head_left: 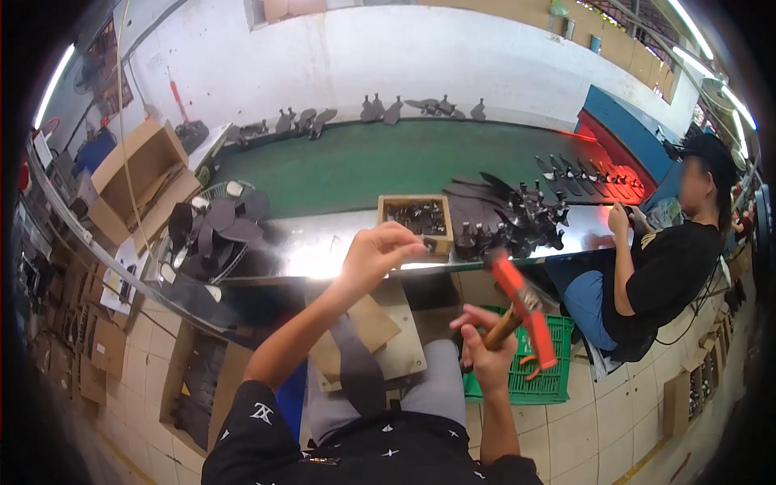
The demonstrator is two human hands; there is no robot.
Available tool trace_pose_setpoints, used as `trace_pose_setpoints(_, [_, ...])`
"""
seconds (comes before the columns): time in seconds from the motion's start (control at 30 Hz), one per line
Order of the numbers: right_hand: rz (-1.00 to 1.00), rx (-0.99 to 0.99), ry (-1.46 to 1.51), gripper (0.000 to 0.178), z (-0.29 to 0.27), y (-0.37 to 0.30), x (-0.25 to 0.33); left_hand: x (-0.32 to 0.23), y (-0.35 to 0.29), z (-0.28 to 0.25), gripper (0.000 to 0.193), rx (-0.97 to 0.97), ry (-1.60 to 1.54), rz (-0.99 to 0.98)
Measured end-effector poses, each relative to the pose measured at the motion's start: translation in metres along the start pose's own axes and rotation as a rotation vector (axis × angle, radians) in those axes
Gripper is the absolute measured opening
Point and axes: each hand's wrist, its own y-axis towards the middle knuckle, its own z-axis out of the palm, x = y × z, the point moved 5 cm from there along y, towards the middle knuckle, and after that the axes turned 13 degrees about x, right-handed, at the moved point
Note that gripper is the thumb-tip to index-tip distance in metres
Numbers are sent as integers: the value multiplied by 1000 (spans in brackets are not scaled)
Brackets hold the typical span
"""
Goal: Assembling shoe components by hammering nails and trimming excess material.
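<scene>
My left hand (373,260) is raised just in front of a small wooden box (390,200) of small dark and shiny parts. Its thumb and fingertips are pinched together; a tiny dark item seems to be at their tips, too small to name. My right hand (491,356) grips the wooden handle of a red-headed hammer (529,311), held up to the right of my lap. Across my lap rests a pale board (404,356) with a tan sheet (368,319) on it. A long dark sole-shaped piece (360,368) lies over both, untouched by either hand.
Dark heeled shoe parts (517,218) are heaped right of the box. A wire basket (234,263) of dark sole pieces stands left. Behind runs a green conveyor belt (404,153). A co-worker (671,250) sits at right; a green crate (554,380) is on the floor.
</scene>
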Motion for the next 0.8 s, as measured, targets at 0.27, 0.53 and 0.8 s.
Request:
trace_pose_setpoints(0.27, [-147, 265, 158, 28, 73, 33, 58, -103, -95, 14, 16, -98, 284, 154])
trace_pose_setpoints(0.53, [-43, 421, 152, 21, 97, 18, 46, -127, -135, 14, 23, -152, 499, 355])
trace_pose_setpoints(0.8, [95, 323, 171, 20, 94, 22, 0, -57, -159, -4, 53, -285, 709, -7])
